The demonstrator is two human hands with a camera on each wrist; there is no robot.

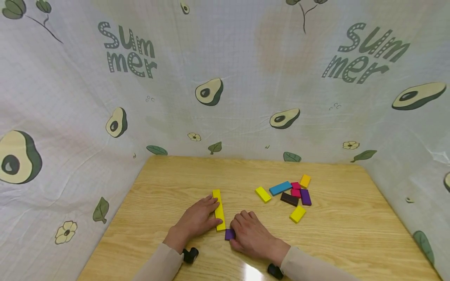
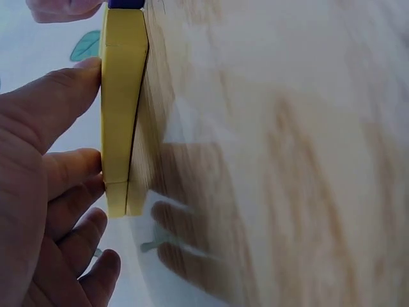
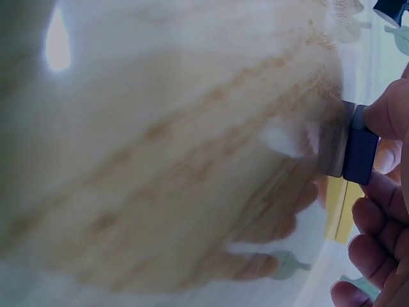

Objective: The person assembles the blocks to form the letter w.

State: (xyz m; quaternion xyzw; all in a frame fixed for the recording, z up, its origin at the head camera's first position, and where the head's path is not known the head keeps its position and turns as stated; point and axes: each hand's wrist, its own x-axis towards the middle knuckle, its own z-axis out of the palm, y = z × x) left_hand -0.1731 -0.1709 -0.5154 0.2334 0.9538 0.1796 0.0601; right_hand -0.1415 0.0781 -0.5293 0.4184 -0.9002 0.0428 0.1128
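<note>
A long yellow row of blocks [image 1: 220, 216] lies left of the table's middle, with end-to-end seams showing in the left wrist view. My left hand [image 1: 197, 218] rests on it, thumb near its close end and fingertips farther along the top. Up against that close end sits a purple block [image 1: 229, 234], partly covered by my right hand [image 1: 251, 236]. Seen from the right wrist, the thumb and index finger pinch this purple block [image 3: 361, 153], which stands low over its reflection in the tabletop, while the other fingers curl loosely beside it.
Right of the hands, a loose group holds a blue block [image 1: 280, 188], two red blocks [image 1: 295, 193], a dark brown block [image 1: 290, 199], another purple block [image 1: 306, 197], an orange block [image 1: 305, 181] and yellow blocks [image 1: 263, 194]. Printed cloth [image 1: 242, 97] walls the wooden table [image 1: 337, 234].
</note>
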